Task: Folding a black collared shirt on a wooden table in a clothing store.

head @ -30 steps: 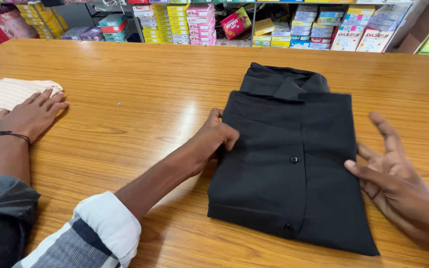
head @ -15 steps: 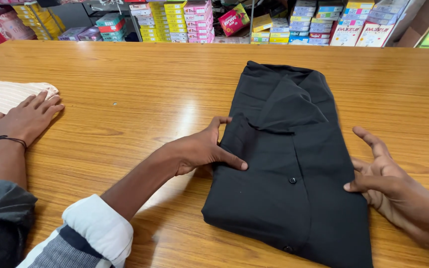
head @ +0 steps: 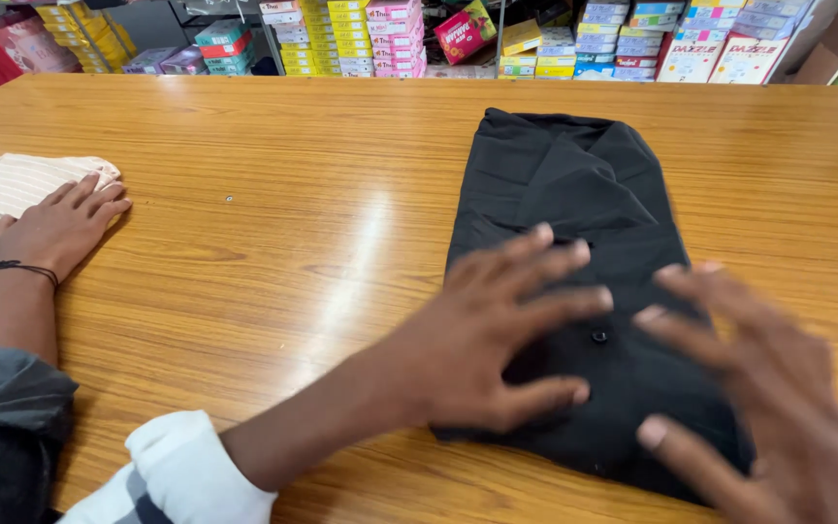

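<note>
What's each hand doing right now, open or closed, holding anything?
Left hand: open, fingers spread, flat on the folded black shirt, holding nothing.
Right hand: open, fingers spread over the shirt's lower right part, blurred, holding nothing.

The left hand [head: 497,335] lies palm down, fingers [head: 574,254] spread wide, its forearm in a rolled white cuff. The right hand [head: 768,388] is blurred, also flat and splayed.

Bright even light, tabletop [head: 273,252] glare streak, motion-blurred fingers [head: 574,257]
</note>
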